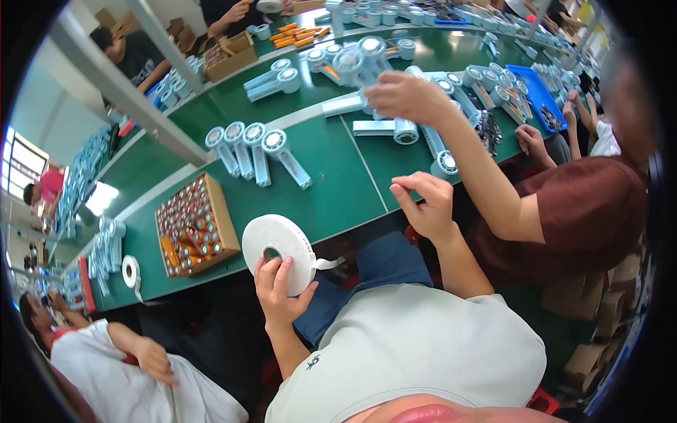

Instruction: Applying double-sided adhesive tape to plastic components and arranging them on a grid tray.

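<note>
My left hand [277, 285] is wrapped round a big roll of white tape [285, 236], fingers at its core hole, and a loose tail of tape sticks out at the right. My right hand [429, 204] is raised at the front edge of the green table, thumb and forefinger drawn together in a pinch; whatever is between the tips, if anything, is too small to make out. Beyond the roll lie several light blue handheld fans [257, 151] side by side. An open carton of orange battery cells [192, 229] stands left of the roll.
At my right a co-worker's arm [458, 134] reaches over the table towards more blue fans [395, 128]. A blue tray [539, 99] sits farther right. Another white tape roll [130, 271] lies at the left edge, near a co-worker's hand [155, 359]. A metal post [134, 102] rises beyond the carton.
</note>
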A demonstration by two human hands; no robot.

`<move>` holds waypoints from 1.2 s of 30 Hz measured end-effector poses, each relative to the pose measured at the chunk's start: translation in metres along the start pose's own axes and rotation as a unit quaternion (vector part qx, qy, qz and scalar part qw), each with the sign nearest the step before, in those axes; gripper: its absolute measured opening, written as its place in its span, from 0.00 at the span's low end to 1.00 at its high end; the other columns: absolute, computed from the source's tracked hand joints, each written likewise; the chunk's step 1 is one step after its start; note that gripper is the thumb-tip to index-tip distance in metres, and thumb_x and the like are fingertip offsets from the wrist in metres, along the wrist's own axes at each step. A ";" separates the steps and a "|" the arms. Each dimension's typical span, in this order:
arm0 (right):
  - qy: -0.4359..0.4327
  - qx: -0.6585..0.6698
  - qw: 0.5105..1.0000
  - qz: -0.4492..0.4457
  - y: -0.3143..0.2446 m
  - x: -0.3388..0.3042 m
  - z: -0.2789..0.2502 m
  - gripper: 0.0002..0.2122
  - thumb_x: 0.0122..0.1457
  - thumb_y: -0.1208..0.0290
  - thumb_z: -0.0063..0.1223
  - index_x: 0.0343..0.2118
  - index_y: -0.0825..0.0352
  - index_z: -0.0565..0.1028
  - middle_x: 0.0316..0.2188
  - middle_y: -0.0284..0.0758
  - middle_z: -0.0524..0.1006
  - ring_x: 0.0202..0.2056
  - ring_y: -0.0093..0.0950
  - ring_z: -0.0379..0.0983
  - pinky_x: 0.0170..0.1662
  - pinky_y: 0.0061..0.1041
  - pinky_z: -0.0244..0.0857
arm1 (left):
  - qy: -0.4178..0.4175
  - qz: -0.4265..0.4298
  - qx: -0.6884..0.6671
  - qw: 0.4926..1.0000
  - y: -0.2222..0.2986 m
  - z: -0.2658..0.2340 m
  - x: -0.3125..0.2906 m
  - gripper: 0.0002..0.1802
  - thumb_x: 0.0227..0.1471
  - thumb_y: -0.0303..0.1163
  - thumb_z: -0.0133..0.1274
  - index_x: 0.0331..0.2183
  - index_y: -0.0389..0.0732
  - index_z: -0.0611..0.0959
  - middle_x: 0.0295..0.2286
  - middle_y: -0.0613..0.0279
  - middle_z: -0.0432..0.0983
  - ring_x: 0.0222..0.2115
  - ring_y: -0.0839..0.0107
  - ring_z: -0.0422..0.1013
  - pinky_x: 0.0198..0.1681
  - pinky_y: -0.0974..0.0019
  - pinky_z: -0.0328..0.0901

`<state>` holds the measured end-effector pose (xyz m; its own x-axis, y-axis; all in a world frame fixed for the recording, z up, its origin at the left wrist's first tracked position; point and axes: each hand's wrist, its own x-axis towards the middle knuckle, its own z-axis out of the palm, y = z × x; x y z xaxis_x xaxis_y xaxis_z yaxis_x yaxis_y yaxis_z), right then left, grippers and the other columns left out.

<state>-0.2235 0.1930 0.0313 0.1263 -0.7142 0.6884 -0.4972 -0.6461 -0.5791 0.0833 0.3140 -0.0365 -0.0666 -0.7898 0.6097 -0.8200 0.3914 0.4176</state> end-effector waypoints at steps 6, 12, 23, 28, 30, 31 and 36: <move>-0.077 -0.010 0.997 -0.011 -0.010 0.017 0.042 0.06 0.52 0.79 0.64 0.33 0.69 0.81 0.25 0.31 0.80 0.21 0.24 0.71 0.25 0.20 0.64 | 0.022 -0.021 0.022 0.999 -0.002 -0.007 -0.016 0.37 0.40 0.46 0.71 0.51 0.44 0.78 0.44 0.55 0.74 0.44 0.56 0.71 0.62 0.44 0.60; -0.132 -0.012 0.991 0.005 -0.012 0.002 0.080 0.06 0.52 0.78 0.64 0.33 0.70 0.81 0.25 0.31 0.80 0.21 0.24 0.71 0.26 0.20 0.65 | 0.073 -0.043 -0.018 0.996 -0.008 -0.008 -0.036 0.40 0.43 0.54 0.69 0.52 0.44 0.75 0.46 0.54 0.70 0.47 0.53 0.69 0.62 0.43 0.59; -0.434 0.420 0.762 0.233 -0.073 -0.001 0.094 0.06 0.61 0.74 0.60 0.36 0.71 0.79 0.27 0.32 0.80 0.24 0.25 0.71 0.30 0.20 0.65 | 0.092 -0.052 0.024 0.994 0.011 -0.037 -0.016 0.41 0.46 0.47 0.65 0.58 0.41 0.71 0.51 0.48 0.66 0.51 0.46 0.66 0.66 0.40 0.50; -0.585 0.436 0.630 0.266 -0.064 0.001 0.075 0.07 0.63 0.71 0.58 0.35 0.71 0.80 0.29 0.34 0.80 0.28 0.28 0.71 0.34 0.21 0.65 | 0.069 -0.092 0.150 0.982 0.002 -0.051 -0.027 0.46 0.42 0.40 0.62 0.62 0.37 0.66 0.53 0.45 0.65 0.52 0.44 0.64 0.67 0.37 0.46; -0.606 0.437 0.617 0.248 -0.064 -0.004 0.076 0.08 0.64 0.71 0.57 0.35 0.71 0.80 0.29 0.34 0.80 0.28 0.29 0.71 0.35 0.22 0.66 | 0.061 -0.098 0.192 0.975 -0.003 -0.057 -0.033 0.48 0.41 0.39 0.62 0.63 0.36 0.65 0.53 0.44 0.64 0.52 0.43 0.64 0.67 0.37 0.45; -0.609 0.449 0.623 0.199 -0.062 -0.010 0.079 0.07 0.63 0.71 0.58 0.34 0.71 0.80 0.30 0.34 0.81 0.29 0.29 0.71 0.36 0.22 0.66 | 0.081 -0.109 0.177 0.975 -0.005 -0.060 -0.037 0.49 0.40 0.38 0.61 0.63 0.35 0.64 0.53 0.43 0.64 0.52 0.42 0.64 0.67 0.36 0.45; -0.619 0.450 0.644 0.008 -0.060 -0.009 0.098 0.06 0.61 0.71 0.60 0.32 0.70 0.80 0.31 0.35 0.81 0.28 0.30 0.72 0.36 0.24 0.67 | 0.148 -0.138 0.127 0.971 -0.016 -0.069 -0.049 0.52 0.38 0.38 0.61 0.65 0.34 0.62 0.54 0.41 0.63 0.52 0.40 0.63 0.67 0.35 0.44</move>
<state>-0.1105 0.2118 0.0167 0.9915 -0.0307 0.1268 0.1217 -0.1312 -0.9839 0.1389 0.3784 -0.0267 0.3113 -0.6632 0.6806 -0.8998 0.0247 0.4356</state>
